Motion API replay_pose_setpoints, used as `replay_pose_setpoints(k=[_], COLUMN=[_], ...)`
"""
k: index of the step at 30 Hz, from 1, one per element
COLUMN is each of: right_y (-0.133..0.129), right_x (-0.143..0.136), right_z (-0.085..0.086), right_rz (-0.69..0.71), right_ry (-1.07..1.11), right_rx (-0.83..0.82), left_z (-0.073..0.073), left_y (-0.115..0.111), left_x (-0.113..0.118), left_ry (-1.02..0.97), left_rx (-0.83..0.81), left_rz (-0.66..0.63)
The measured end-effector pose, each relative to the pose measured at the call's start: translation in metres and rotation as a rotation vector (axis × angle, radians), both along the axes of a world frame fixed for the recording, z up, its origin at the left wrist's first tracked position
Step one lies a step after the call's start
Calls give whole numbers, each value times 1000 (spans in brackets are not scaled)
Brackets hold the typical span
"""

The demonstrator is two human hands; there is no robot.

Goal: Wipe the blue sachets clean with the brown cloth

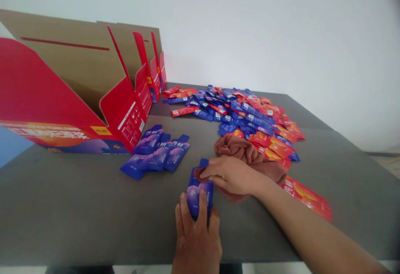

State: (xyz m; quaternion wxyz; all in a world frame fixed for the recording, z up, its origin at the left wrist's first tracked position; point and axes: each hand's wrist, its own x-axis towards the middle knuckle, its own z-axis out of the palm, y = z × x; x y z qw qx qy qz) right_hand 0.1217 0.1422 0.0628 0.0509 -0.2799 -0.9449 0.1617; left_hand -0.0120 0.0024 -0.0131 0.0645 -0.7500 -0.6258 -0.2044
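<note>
A blue-and-purple sachet (193, 199) lies flat on the table in front of me. My left hand (198, 234) rests on its lower end, fingers spread and pressing on it. A brown cloth (240, 149) is bunched to the right, and my right hand (229, 176) grips part of it, with the cloth touching the upper part of the sachet. Several more blue sachets (159, 153) lie overlapping to the left, beside the red box. A red sachet (308, 199) lies partly hidden behind my right forearm.
Open red cardboard boxes (121, 111) stand in a row along the left side of the grey table (93, 211). A large pile of blue and red sachets (237, 107) spreads over the back middle and right. A pale wall rises behind the table.
</note>
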Motion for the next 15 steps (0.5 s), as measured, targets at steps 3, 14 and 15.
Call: replay_pose_setpoints(k=[3, 14, 15], right_y=[-7, -3, -3], right_x=[-5, -4, -3], right_z=[5, 4, 4], right_rz=[89, -154, -145], right_ry=[10, -39, -35], right_rx=[-53, 23, 25], left_z=[0, 6, 6], left_y=[0, 1, 1], left_x=[0, 0, 0], left_ry=[1, -14, -14], left_rx=[7, -25, -21], left_rz=[5, 3, 0])
